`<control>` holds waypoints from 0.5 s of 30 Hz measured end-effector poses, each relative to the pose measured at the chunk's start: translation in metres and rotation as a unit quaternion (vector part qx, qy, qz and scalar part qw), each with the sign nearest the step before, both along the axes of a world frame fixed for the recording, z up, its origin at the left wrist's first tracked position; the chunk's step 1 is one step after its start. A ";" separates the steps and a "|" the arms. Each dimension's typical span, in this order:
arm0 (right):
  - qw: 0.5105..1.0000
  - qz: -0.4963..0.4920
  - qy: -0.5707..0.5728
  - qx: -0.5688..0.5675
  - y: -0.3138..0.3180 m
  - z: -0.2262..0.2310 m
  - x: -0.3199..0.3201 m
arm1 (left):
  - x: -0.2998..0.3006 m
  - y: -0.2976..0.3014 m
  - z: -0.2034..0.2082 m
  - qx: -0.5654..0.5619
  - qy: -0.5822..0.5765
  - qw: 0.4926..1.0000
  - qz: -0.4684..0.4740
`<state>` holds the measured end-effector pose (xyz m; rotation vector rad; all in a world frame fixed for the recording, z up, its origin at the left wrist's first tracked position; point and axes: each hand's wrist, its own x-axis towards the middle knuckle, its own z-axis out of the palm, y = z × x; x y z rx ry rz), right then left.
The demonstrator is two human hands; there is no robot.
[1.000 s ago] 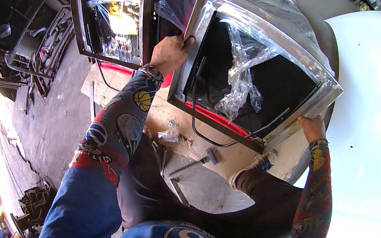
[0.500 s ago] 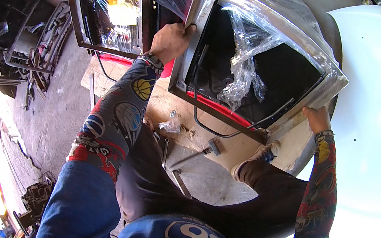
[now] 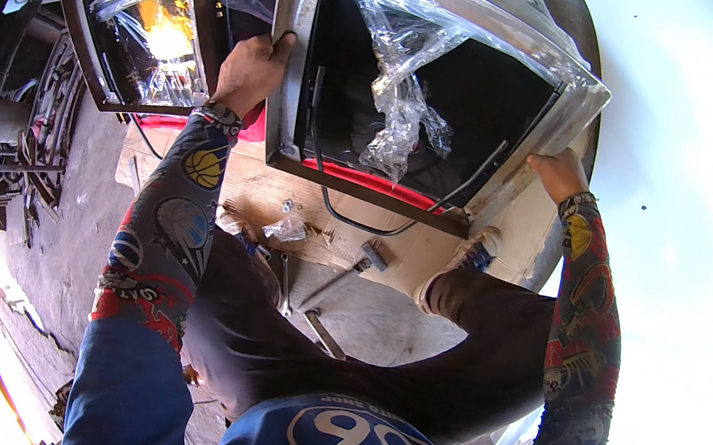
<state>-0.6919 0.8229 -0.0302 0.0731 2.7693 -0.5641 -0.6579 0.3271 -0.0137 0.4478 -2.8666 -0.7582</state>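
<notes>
A large metal window frame (image 3: 524,180) leans in front of me over a dark panel with crumpled clear plastic film (image 3: 395,102) on it. My left hand (image 3: 251,73) is closed around the frame's left rail, its thumb over the edge. At the right rail, my right hand (image 3: 561,174) has its fingers curled against the metal; its fingertips are partly hidden. A loose black rubber strip (image 3: 348,219) hangs in a loop below the frame's lower edge. To the left, a second metal frame (image 3: 80,68) also has film in it.
Flattened cardboard (image 3: 330,242) lies under the frames. On the floor between my legs are a hammer (image 3: 343,277), a wrench (image 3: 284,286) and a small plastic bag (image 3: 286,228). A big white panel (image 3: 668,162) stands at the right; scrap metal parts (image 3: 52,124) lie at the left.
The whole view has shifted, so the frames and both hands appear farther left. Both hands stay at the same rails of the large frame.
</notes>
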 end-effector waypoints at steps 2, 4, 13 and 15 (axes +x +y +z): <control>1.000 -0.027 0.002 -0.012 -0.002 0.003 0.002 | 0.000 -0.001 0.003 -0.011 -0.046 0.999 0.001; 1.000 -0.016 0.001 -0.005 -0.002 0.007 -0.001 | -0.001 -0.001 0.003 0.005 -0.043 0.999 -0.002; 0.994 -0.036 0.027 0.096 -0.024 0.032 0.006 | -0.001 -0.002 0.001 -0.009 -0.006 1.000 -0.008; 0.996 -0.033 0.023 0.076 -0.027 0.040 0.011 | 0.000 -0.001 0.002 0.011 -0.032 0.999 0.000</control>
